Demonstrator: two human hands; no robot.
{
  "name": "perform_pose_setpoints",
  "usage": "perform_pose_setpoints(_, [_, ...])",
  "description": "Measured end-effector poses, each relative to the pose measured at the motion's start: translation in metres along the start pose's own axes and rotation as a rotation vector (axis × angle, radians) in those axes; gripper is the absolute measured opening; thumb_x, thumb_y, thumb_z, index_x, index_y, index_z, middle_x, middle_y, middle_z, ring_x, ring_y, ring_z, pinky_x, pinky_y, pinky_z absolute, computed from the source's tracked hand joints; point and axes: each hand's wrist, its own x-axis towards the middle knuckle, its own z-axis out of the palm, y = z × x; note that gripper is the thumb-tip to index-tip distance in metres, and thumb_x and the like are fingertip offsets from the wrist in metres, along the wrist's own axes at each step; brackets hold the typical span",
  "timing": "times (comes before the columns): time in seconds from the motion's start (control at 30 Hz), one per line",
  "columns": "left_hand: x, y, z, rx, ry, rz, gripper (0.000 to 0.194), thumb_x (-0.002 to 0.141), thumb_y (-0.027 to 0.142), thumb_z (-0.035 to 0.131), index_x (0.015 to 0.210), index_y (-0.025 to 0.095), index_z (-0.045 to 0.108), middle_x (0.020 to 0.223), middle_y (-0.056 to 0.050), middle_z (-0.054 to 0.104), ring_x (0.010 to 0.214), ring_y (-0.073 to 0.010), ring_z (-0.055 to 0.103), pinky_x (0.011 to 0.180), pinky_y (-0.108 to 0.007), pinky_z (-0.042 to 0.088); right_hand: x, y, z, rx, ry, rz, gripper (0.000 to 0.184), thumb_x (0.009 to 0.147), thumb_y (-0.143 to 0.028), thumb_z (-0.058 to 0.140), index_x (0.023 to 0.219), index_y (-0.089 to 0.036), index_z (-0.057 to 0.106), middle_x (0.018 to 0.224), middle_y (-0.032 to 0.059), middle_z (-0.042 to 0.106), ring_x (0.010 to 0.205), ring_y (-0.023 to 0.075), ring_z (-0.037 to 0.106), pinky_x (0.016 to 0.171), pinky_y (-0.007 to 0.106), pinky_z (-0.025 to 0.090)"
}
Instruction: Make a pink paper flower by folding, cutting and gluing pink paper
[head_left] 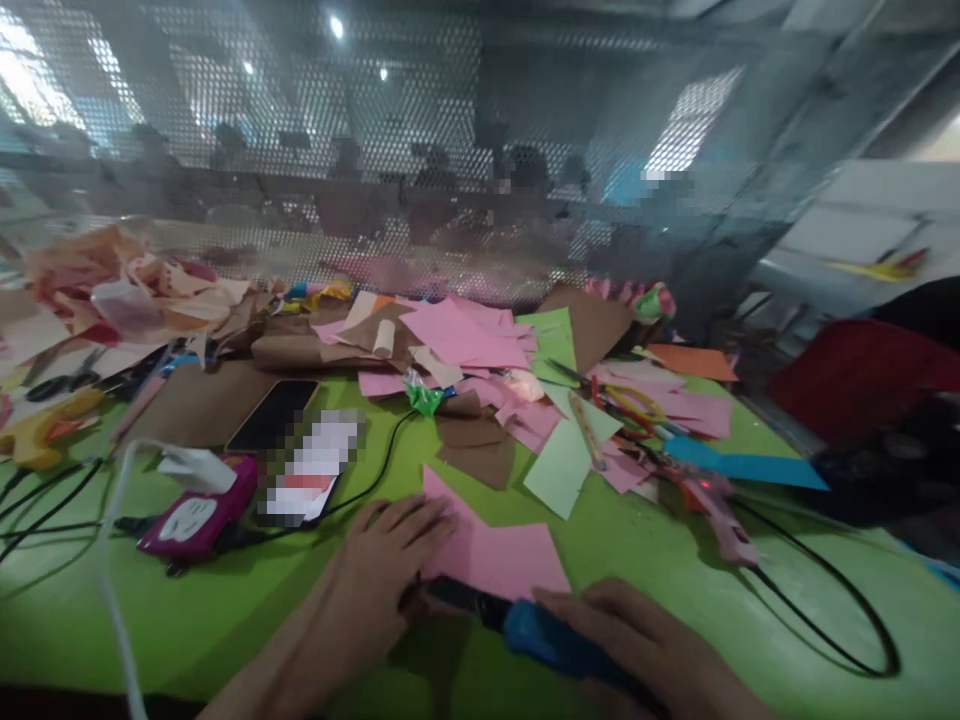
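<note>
In the lower middle of the head view, my left hand (pixel 397 560) grips the left edge of a cut sheet of pink paper (pixel 502 555), its fingers lying over the top and its thumb largely hidden. The sheet has a notch in its upper edge. My right hand (pixel 637 640) is closed around blue-handled scissors (pixel 555 635). Their dark blades point left, at the paper's lower edge close to my left hand. Blur hides whether the blades are apart.
Paper scraps (pixel 465 335) and a brown sheet (pixel 484 450) lie behind. A pink glue gun (pixel 716 515) with a looping cord sits right; a yellow glue gun (pixel 49 430) is far left. A purple power strip (pixel 199 510) and a dark phone (pixel 274 415) occupy the left of the green table (pixel 810 600).
</note>
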Motion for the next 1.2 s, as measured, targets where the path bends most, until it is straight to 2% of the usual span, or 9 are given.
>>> perform_pose_setpoints(0.2, [0.010,0.006,0.000,-0.186,0.046,-0.076,0.054,0.074,0.034,0.070,0.126,0.027,0.056,0.136,-0.003,0.058,0.122,-0.0292,0.051,0.103,-0.046,0.037,0.072,0.027,-0.030,-0.171,0.168,0.153,0.037,0.096,-0.027,0.050,0.132,-0.027,0.054,0.102,0.0075,0.064,0.094,0.0228,0.063,0.080,0.036,0.052])
perform_pose_setpoints(0.33, [0.013,0.012,-0.005,-0.330,0.045,-0.131,0.038,0.070,0.026,0.071,0.106,0.028,0.061,0.120,-0.001,0.063,0.110,-0.0264,0.056,0.093,-0.042,0.042,0.126,0.043,-0.017,-0.278,0.129,0.117,0.039,0.093,-0.023,0.054,0.132,-0.021,0.054,0.106,0.0096,0.063,0.096,0.0251,0.062,0.080,0.038,0.051])
perform_pose_setpoints(0.47, [0.015,0.016,-0.006,-0.378,0.029,-0.198,0.025,0.066,0.017,0.065,0.088,0.023,0.056,0.101,-0.002,0.064,0.093,-0.0241,0.057,0.083,-0.039,0.043,0.155,0.046,0.000,-0.281,0.118,0.100,0.039,0.089,-0.021,0.059,0.129,-0.021,0.058,0.109,0.0106,0.063,0.099,0.0271,0.060,0.086,0.041,0.048])
perform_pose_setpoints(0.63, [0.018,0.017,-0.004,-0.533,0.007,-0.231,0.036,0.064,0.007,0.056,0.096,0.024,0.057,0.102,0.001,0.068,0.095,-0.0223,0.058,0.084,-0.037,0.039,0.146,0.038,-0.007,-0.200,0.132,0.080,0.031,0.089,-0.021,0.062,0.120,-0.021,0.063,0.115,0.0094,0.063,0.106,0.0261,0.056,0.093,0.039,0.043])
perform_pose_setpoints(0.7, [0.020,0.017,-0.003,-0.582,-0.008,-0.230,0.039,0.065,0.004,0.052,0.098,0.024,0.058,0.104,0.001,0.070,0.097,-0.0216,0.059,0.085,-0.036,0.038,0.133,0.030,-0.014,-0.094,0.085,0.050,0.016,0.092,-0.026,0.058,0.102,-0.021,0.069,0.102,0.0056,0.068,0.098,0.0208,0.060,0.086,0.031,0.045])
perform_pose_setpoints(0.8, [0.021,0.018,-0.004,-0.597,0.001,-0.224,0.037,0.067,0.002,0.049,0.096,0.023,0.059,0.101,0.001,0.071,0.097,-0.0210,0.060,0.086,-0.035,0.037,0.111,0.016,-0.018,0.144,-0.055,0.036,0.014,0.087,-0.032,0.065,0.095,-0.022,0.070,0.094,0.0027,0.069,0.090,0.0187,0.061,0.077,0.026,0.045])
perform_pose_setpoints(0.97, [0.024,0.016,-0.012,-0.591,0.000,-0.230,0.029,0.075,0.008,0.055,0.098,0.025,0.060,0.101,0.001,0.070,0.096,-0.0212,0.061,0.084,-0.034,0.040,0.088,0.016,-0.018,0.245,-0.179,0.094,0.010,0.074,-0.010,0.068,0.079,-0.019,0.069,0.079,-0.0005,0.067,0.079,0.0167,0.060,0.068,0.024,0.043])
perform_pose_setpoints(1.07, [0.030,0.006,-0.016,-0.522,0.029,-0.234,0.009,0.085,0.023,0.057,0.092,0.022,0.062,0.096,-0.003,0.068,0.090,-0.0227,0.061,0.076,-0.034,0.044,0.090,0.038,-0.027,0.392,-0.064,0.168,0.005,0.080,-0.018,0.064,0.083,-0.018,0.068,0.080,0.0007,0.068,0.076,0.0160,0.062,0.067,0.024,0.045])
perform_pose_setpoints(1.2, [0.043,-0.010,-0.016,-0.344,0.101,-0.175,0.033,0.087,0.022,0.057,0.119,0.026,0.058,0.131,-0.005,0.057,0.120,-0.0272,0.049,0.098,-0.045,0.036,0.115,0.078,-0.036,0.347,0.257,0.246,0.019,0.080,-0.036,0.063,0.082,-0.016,0.064,0.076,0.0013,0.066,0.070,0.0168,0.061,0.064,0.026,0.047])
